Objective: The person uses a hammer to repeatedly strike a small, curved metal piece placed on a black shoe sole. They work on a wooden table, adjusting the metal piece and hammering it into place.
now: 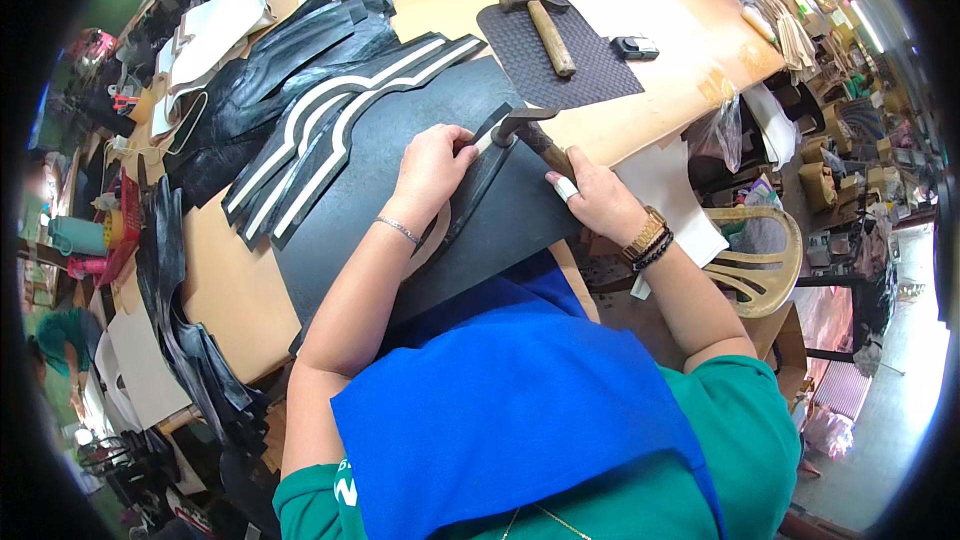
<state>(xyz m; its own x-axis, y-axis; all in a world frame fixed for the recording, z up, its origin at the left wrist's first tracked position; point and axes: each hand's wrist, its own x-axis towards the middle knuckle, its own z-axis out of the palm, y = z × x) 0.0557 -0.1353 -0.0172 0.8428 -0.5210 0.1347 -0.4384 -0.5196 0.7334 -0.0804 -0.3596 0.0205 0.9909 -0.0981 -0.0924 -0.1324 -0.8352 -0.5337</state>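
My right hand, with white tape on one finger, is closed round the wooden handle of a hammer. Its dark metal head rests over the upper end of a curved black leather strip with a pale inner side. At that strip's edge, the fingers of my left hand are pinched together. Part of the strip is hidden under my left hand and wrist. Beneath both hands lies a black board. Left of my left hand, several curved black leather pieces with white bands are laid overlapping.
Farther back, a second hammer lies on a dark textured mat, beside a small black object. Black leather sheets are heaped at the table's left. A plastic chair stands at the right. A blue cloth covers my lap.
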